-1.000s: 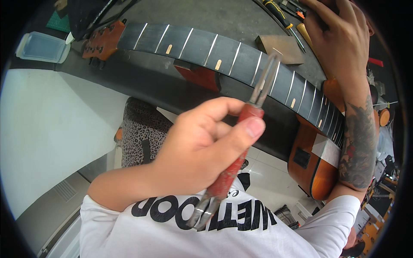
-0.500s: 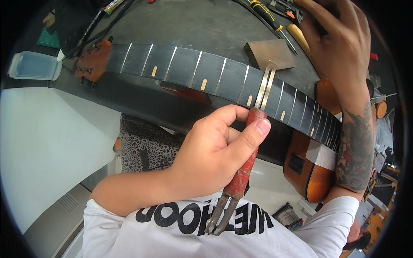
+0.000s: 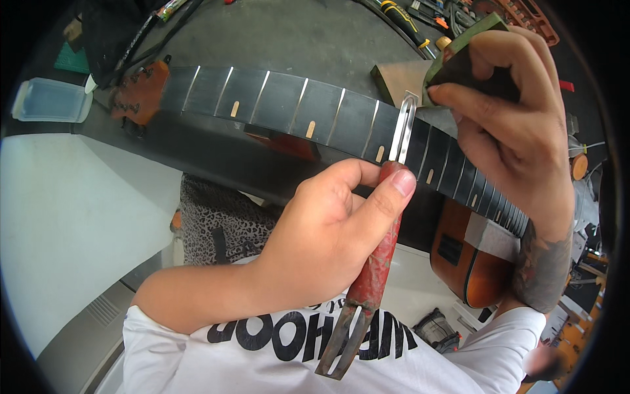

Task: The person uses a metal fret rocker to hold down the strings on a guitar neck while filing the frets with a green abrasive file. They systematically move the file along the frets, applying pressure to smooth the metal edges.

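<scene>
My left hand (image 3: 328, 226) pinches a slotted metal fret guard with a red-wrapped handle (image 3: 375, 272) between thumb and fingers. Its upper slotted end (image 3: 401, 134) lies across the dark fretboard (image 3: 285, 98) of a guitar, along a fret. The lower slotted end (image 3: 342, 345) points toward my shirt. In my right hand (image 3: 525, 131) is a flat block with a green edge (image 3: 478, 34), gripped by thumb and fingers. The block is tilted just above the far side of the fretboard, beside the guard's tip. Part of its face is covered by my fingers.
The headstock (image 3: 140, 92) lies at the left, the sunburst guitar body (image 3: 459, 262) at the right. Beyond the neck are a brownish flat block (image 3: 397, 82) and a yellow-black screwdriver (image 3: 401, 20). A clear plastic box (image 3: 52, 100) stands far left.
My right hand has come down and nearer from the upper right and now shows the green-edged block in it. The fret guard has rolled slightly in my left hand.
</scene>
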Tool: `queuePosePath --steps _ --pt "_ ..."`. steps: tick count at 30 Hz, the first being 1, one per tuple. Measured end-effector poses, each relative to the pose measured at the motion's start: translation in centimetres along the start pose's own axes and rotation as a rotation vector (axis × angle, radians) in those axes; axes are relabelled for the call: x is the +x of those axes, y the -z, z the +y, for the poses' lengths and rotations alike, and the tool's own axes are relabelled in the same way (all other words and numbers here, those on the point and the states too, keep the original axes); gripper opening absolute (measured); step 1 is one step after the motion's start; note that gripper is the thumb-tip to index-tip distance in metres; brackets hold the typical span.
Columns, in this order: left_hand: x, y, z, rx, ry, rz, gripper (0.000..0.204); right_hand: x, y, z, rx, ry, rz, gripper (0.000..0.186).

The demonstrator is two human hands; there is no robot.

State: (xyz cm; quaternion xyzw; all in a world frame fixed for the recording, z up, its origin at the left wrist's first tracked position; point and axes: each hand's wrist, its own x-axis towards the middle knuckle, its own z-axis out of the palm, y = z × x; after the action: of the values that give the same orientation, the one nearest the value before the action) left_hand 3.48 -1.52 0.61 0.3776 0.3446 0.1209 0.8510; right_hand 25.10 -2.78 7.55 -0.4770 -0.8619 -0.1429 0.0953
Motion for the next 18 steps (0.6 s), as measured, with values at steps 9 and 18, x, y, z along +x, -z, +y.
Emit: queuePosePath --steps 9,18 --pt "0.0 0.0 -0.1 -0.005 -0.009 0.009 0.036 0.5 -0.6 -1.4 -0.001 0.049 -0.090 0.034" --pt "0.1 0.0 0.1 0.012 -0.018 0.029 0.036 0.7 -0.6 -2.4 -0.084 0.060 -0.112 0.032"
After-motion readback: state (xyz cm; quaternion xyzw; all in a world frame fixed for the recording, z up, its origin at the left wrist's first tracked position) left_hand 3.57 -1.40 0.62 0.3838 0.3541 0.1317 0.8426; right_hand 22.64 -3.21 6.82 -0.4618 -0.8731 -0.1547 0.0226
